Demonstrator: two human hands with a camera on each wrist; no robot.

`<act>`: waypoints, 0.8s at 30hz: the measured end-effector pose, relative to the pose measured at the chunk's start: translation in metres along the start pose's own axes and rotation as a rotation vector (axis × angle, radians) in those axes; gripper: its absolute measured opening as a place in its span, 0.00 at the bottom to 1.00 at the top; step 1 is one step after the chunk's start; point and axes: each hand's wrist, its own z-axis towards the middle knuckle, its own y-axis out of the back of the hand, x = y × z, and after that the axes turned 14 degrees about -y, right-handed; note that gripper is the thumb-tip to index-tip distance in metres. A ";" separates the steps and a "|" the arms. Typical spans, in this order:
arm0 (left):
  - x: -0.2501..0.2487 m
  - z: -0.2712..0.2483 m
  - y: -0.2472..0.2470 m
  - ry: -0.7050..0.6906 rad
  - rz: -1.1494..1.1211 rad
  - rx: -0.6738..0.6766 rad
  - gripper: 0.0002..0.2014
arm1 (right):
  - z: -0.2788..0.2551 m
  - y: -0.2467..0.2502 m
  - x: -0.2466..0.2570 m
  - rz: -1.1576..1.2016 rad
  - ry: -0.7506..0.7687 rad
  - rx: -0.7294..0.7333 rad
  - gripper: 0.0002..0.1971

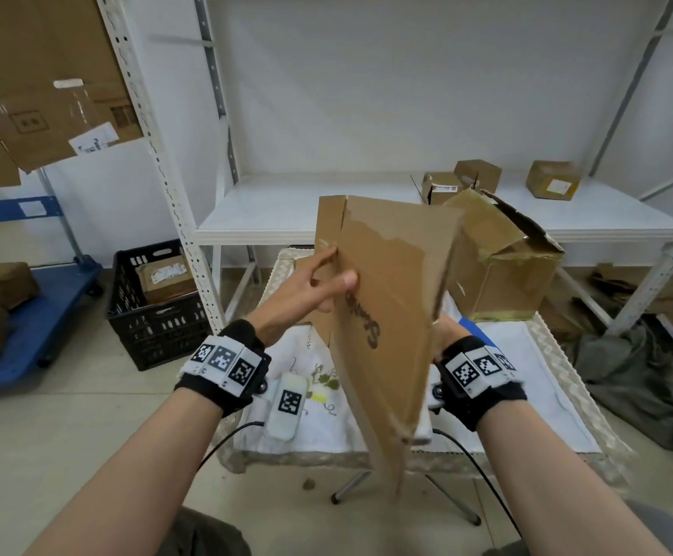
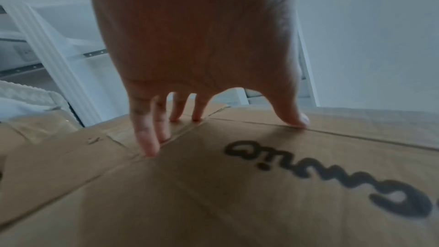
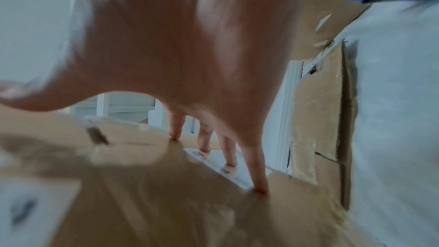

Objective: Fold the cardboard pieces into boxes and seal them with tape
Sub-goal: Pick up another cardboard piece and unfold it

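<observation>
I hold a flattened brown cardboard box (image 1: 387, 282) upright above the small table, with dark handwriting on its near face. My left hand (image 1: 328, 278) presses that face from the left. In the left wrist view its straight fingers (image 2: 152, 147) and thumb rest along the creases of the cardboard (image 2: 213, 185). My right hand (image 1: 445, 333) is mostly hidden behind the right side of the piece. In the right wrist view its straight fingertips (image 3: 260, 185) press the cardboard (image 3: 166, 204) beside a white label (image 3: 228, 174). No tape is in view.
A taped-up box (image 1: 503, 266) stands at the back right of the cloth-covered table (image 1: 527, 395). Behind it, a white shelf (image 1: 286, 210) carries three small boxes (image 1: 553, 180). A black crate (image 1: 154, 315) and a blue cart (image 1: 46, 315) stand on the floor to the left.
</observation>
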 end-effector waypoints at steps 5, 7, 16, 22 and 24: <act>-0.038 0.004 0.000 0.081 -0.167 0.025 0.39 | 0.017 -0.004 0.001 -0.061 0.062 0.088 0.49; -0.050 0.006 -0.002 0.102 -0.145 0.045 0.39 | 0.012 -0.011 0.010 -0.044 0.019 0.071 0.52; -0.048 0.010 -0.019 0.170 -0.023 -0.038 0.29 | 0.027 -0.008 0.011 -0.207 -0.076 0.029 0.58; -0.047 0.010 -0.007 0.239 0.079 -0.052 0.32 | 0.026 0.014 0.009 -0.157 -0.060 -0.053 0.36; -0.047 0.013 -0.004 0.257 0.136 -0.058 0.30 | 0.028 0.017 0.011 -0.178 -0.074 -0.146 0.31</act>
